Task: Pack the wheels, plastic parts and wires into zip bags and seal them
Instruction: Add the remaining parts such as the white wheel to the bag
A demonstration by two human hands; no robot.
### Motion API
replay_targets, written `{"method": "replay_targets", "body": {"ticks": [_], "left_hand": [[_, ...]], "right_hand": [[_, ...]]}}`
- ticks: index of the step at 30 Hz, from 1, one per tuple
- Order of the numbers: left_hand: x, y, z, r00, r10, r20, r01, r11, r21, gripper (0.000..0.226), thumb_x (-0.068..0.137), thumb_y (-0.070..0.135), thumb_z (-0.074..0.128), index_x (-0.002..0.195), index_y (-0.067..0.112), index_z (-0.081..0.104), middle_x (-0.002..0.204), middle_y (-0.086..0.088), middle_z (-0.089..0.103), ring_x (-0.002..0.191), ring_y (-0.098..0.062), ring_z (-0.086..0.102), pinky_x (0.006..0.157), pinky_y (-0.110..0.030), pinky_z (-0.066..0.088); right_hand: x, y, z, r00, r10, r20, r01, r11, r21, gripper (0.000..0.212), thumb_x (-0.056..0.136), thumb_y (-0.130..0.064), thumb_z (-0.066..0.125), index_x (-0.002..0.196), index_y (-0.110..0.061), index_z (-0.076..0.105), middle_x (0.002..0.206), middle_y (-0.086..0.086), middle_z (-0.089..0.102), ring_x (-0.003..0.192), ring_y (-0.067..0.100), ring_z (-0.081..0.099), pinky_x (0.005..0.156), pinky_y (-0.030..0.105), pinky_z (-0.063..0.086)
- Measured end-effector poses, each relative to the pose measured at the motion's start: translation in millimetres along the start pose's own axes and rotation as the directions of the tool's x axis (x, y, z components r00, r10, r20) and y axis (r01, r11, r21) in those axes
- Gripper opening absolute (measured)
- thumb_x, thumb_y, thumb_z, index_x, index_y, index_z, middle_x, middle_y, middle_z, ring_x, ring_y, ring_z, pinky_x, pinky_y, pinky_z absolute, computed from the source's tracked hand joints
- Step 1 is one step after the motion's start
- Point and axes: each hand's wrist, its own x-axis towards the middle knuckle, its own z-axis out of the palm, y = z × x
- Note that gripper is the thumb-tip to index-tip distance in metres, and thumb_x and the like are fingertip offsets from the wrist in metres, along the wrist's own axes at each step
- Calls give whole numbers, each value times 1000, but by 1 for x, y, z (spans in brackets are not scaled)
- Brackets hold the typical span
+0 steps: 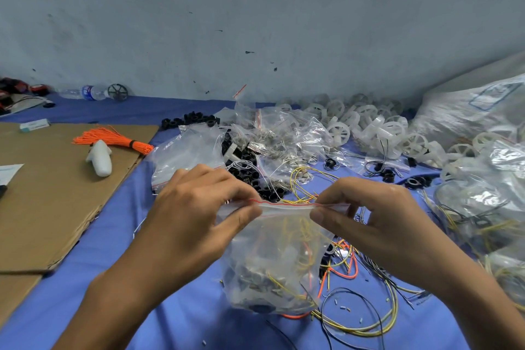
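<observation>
Two hands pinch one clear zip bag (pixel 270 264) by its red-lined top strip above a blue-covered tabletop (pixel 170 307). The left hand (pixel 196 202) grips the strip's left end between thumb and curled fingers. The right hand (pixel 366 207) grips the right end the same way, pulling the strip taut between them. Both forearms reach in from the lower edge, knuckles up. The bag holds yellow wires and pale plastic parts. Whether its strip is fully pressed shut is hard to tell.

Loose wires (pixel 369 315) in yellow, black and orange lie just beside the bag. Behind it sit a heap of black rings (pixel 250 176), a pile of zip bags (pixel 284 133) and a mound of white wheels (pixel 369 128), too many to count. At the left, one cardboard sheet (pixel 56 179) carries one orange wire bundle (pixel 113 139). One water bottle (pixel 85 92) and one dark wheel (pixel 117 92) lie against the wall.
</observation>
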Motion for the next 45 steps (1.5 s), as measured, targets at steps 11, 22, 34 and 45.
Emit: {"method": "replay_targets", "body": {"ticks": [11, 22, 34, 45], "left_hand": [[9, 13, 2, 998, 63, 13, -63, 998, -8, 17, 90, 41, 58, 86, 29, 68, 83, 18, 63, 81, -10, 55, 72, -39, 48], [16, 20, 11, 994, 100, 46, -100, 995, -5, 19, 94, 41, 56, 88, 28, 68, 85, 17, 61, 85, -10, 54, 73, -33, 48], [15, 27, 17, 994, 80, 71, -79, 997, -11, 19, 96, 42, 49, 91, 29, 61, 88, 20, 56, 86, -9, 51, 73, -30, 44], [17, 35, 16, 992, 93, 80, -95, 995, 31, 18, 96, 41, 48, 91, 30, 60, 87, 19, 56, 84, -10, 50, 72, -29, 43]], "right_hand": [[-3, 0, 1, 1000, -6, -15, 6, 1000, 27, 13, 88, -44, 68, 89, -32, 65, 79, -12, 65, 72, 12, 61, 63, 23, 47], [-4, -1, 0, 1000, -4, -17, 4, 1000, -7, 16, 86, -49, 64, 89, -33, 64, 82, -14, 65, 76, 10, 61, 63, 20, 46], [-3, -8, -1, 999, -50, -16, 49, 998, -28, 10, 87, -42, 66, 89, -32, 65, 81, -17, 61, 75, 6, 58, 66, 19, 45], [-4, -9, 0, 995, -91, -51, 84, 988, -129, 9, 90, -39, 63, 89, -30, 65, 80, -18, 57, 75, -1, 54, 67, 14, 42]]}}
